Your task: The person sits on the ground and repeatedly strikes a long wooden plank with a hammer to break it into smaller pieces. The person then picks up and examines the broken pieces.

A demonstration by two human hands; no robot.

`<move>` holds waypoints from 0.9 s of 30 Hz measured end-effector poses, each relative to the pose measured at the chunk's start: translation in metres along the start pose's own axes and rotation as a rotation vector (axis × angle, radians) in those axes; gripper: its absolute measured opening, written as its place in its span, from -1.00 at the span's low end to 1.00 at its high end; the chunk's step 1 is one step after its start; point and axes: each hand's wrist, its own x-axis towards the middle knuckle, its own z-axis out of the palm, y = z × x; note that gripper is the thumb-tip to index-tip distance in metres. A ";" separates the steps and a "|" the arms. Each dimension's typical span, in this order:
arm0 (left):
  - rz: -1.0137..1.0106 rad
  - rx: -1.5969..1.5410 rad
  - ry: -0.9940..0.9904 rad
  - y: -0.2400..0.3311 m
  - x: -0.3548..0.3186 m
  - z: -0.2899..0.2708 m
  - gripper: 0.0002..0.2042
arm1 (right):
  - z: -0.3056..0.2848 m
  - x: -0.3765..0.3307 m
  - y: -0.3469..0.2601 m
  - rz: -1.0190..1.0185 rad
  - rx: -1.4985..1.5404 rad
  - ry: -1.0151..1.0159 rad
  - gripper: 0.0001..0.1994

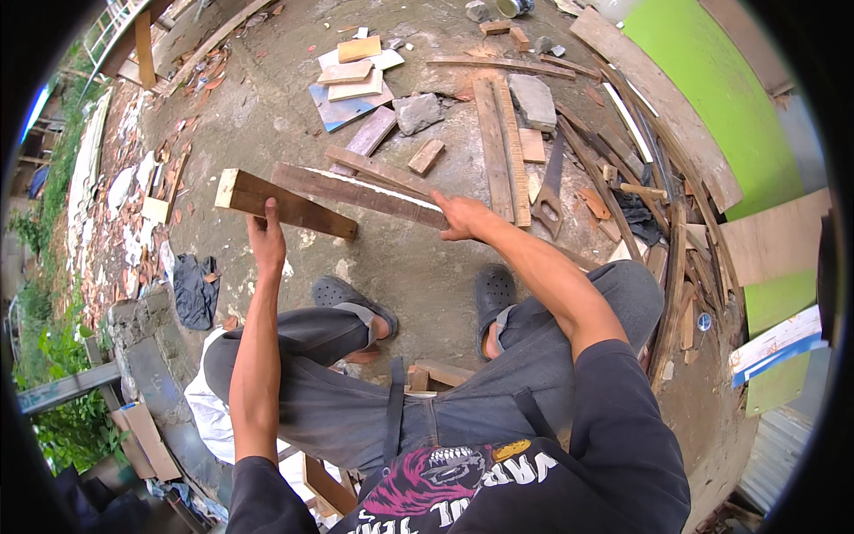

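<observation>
In front of my knees, my left hand (267, 242) is closed round a short wooden plank (289, 206), its thumb on the near face and its other fingers hidden behind. The pale cut end of this piece points left. My right hand (464, 218) grips the right end of a longer, darker wooden board (365, 192) with a white strip along its upper edge. The board's left end lies just beyond the short plank; whether the two touch, I cannot tell. A handsaw (550, 189) rests on the ground to the right of my right hand.
Offcuts (356, 73), a grey stone (418, 114) and long planks (494, 147) lie on the ground ahead. Scrap timber (676, 258) is heaped at the right beside a green panel (721, 98). A black plastic bag (196, 292) lies at the left. My clogs (495, 289) are below the boards.
</observation>
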 end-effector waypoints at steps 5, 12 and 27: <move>-0.040 -0.014 0.017 -0.011 0.000 -0.001 -0.54 | 0.016 0.011 -0.006 0.097 -0.033 -0.093 -0.06; -0.004 0.036 0.036 -0.016 -0.007 0.010 -0.58 | 0.101 0.012 0.035 0.249 -0.133 -0.014 -0.19; -0.161 0.112 -0.069 -0.068 -0.020 0.013 -0.53 | 0.185 -0.094 0.140 0.618 -0.123 -0.202 -0.21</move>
